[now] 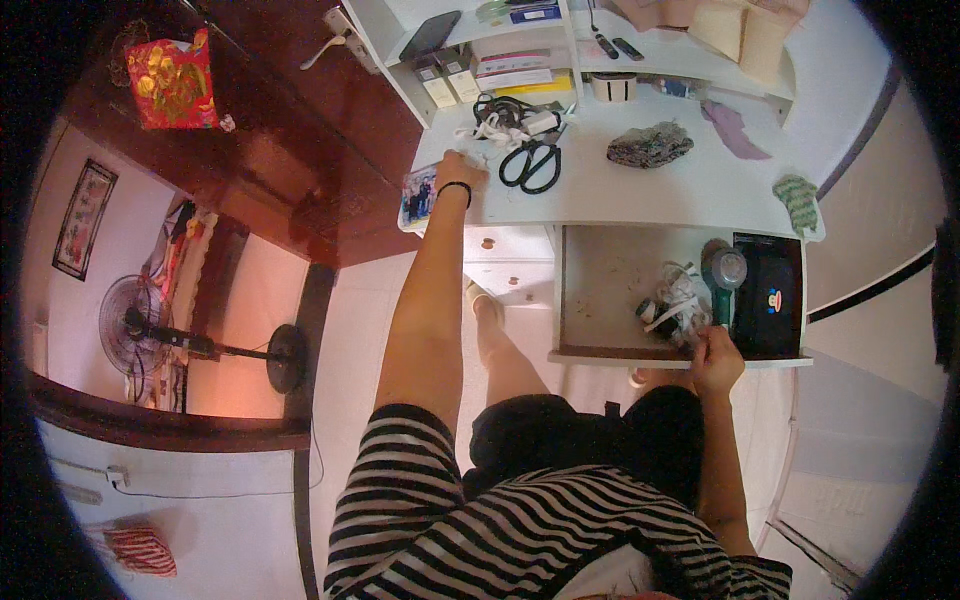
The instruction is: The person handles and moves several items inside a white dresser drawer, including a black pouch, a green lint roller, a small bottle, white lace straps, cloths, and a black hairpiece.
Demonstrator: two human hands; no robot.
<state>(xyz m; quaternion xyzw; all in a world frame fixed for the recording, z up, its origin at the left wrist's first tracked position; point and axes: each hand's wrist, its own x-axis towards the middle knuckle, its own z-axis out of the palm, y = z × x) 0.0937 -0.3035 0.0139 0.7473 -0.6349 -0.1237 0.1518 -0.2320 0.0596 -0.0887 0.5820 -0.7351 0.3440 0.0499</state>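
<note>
My left hand, with a dark band at its wrist, is at the left of the white desk. It lies beside a printed photo and near a tangle of white and black cables; its fingertips are hard to make out. Black-handled scissors lie to its right. My right hand is at the front edge of the pulled-out drawer, fingers bent, next to a clump of white straps or cords. Whether it grips the drawer front or the clump is unclear. A green handheld device and a black case lie inside.
A dark patterned cloth bundle, a mauve cloth and a green striped cloth lie on the desk. Shelves with boxes rise behind. Leftward stand a brown door and a floor fan.
</note>
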